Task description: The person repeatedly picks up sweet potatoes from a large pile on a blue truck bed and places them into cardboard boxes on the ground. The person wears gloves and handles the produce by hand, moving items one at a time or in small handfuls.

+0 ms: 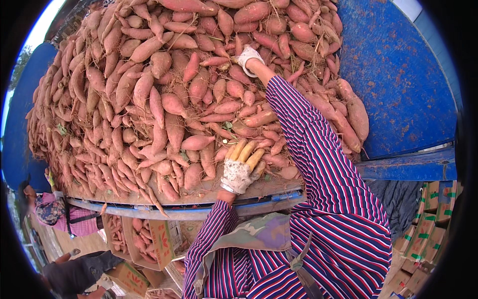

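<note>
A large heap of sweet potatoes [173,104] with rootlets and soil on them fills the bed of a blue truck. My left hand [242,168], in a dirty white glove with yellow fingers, lies palm down on small sweet potatoes near the bed's front edge. Its fingers are apart, and the palm side is hidden. Farther up the heap, my right hand [250,59] reaches in among the sweet potatoes, also gloved. The glove and wrist hide most of its fingers, so any grip there cannot be made out.
Rusty blue side panel [396,82] borders the heap on the right. A metal edge [179,213] runs before me. Below left are cardboard boxes [162,239] of sweet potatoes, a person in pink [84,218] and a person in dark clothes [78,271]. Stacked boxes [424,235] stand lower right.
</note>
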`<state>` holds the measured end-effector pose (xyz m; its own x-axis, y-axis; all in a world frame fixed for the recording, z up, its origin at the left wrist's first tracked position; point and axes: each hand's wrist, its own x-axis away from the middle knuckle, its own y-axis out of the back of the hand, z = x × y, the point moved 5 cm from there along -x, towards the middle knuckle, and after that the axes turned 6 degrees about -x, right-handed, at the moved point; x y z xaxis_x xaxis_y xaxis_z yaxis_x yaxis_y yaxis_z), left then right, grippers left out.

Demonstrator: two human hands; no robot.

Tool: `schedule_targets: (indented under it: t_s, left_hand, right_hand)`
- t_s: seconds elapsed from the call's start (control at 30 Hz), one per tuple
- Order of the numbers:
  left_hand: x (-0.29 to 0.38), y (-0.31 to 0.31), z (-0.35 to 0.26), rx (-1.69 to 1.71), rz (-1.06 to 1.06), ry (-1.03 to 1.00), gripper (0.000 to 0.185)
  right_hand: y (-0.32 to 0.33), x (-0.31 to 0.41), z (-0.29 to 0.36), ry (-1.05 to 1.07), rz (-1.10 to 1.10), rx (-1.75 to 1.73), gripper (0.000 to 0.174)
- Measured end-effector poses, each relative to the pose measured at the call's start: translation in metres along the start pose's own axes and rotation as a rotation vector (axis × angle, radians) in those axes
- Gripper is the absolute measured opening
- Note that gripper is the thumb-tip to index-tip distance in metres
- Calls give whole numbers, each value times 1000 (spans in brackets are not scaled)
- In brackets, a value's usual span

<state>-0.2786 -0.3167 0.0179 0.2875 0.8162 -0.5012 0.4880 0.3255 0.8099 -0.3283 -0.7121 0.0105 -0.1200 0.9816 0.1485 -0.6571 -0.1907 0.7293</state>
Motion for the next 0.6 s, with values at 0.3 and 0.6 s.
schedule_targets:
  t_s: [0.3,0.6]
  left_hand:
    - [2,-1,2,22,-52,2,42]
    - [-16,44,29,1084,-124,521,48]
  right_hand:
    - [89,139,-26,46,457,-1455,33]
    - [57,250,3,-275,533,-1671,38]
